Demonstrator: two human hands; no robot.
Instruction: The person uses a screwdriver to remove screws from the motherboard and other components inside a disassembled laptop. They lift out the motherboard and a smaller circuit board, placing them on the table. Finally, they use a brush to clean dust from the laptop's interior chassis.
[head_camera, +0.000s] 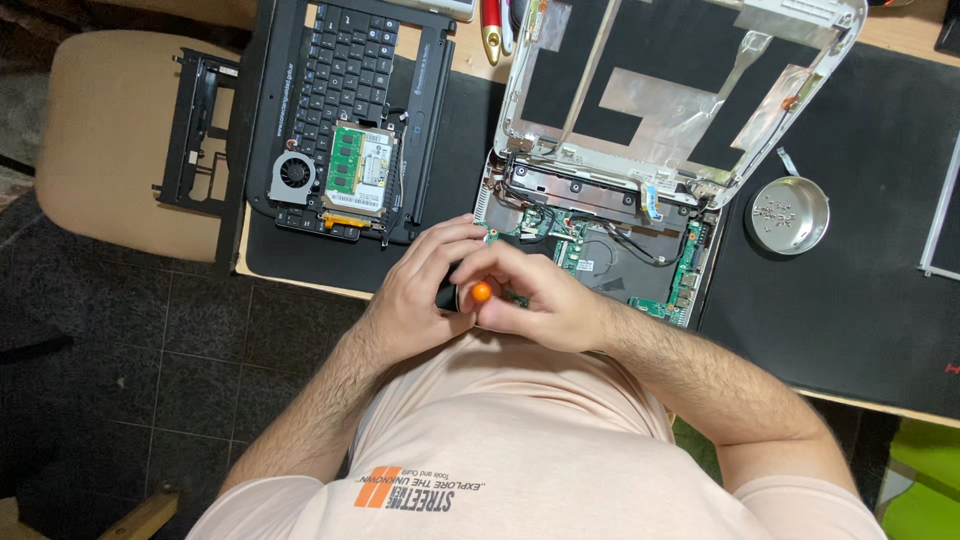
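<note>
screwdriver (480, 292): orange cap, dark grip, upright over the front edge of the open laptop base (600, 250)
right hand (545, 300): my fingers pinch the cap end
left hand (420, 290): my fingers curl round the grip
screw dish (790, 215): right, on black mat (860, 280)
keyboard (345, 70): left, well apart

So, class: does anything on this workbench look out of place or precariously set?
Yes. The black plastic frame lies half off the desk edge, bridging onto the tan stool. Loose parts, a small fan and green circuit boards, are piled on the detached keyboard. Screws sit tidily in the metal dish.
</note>
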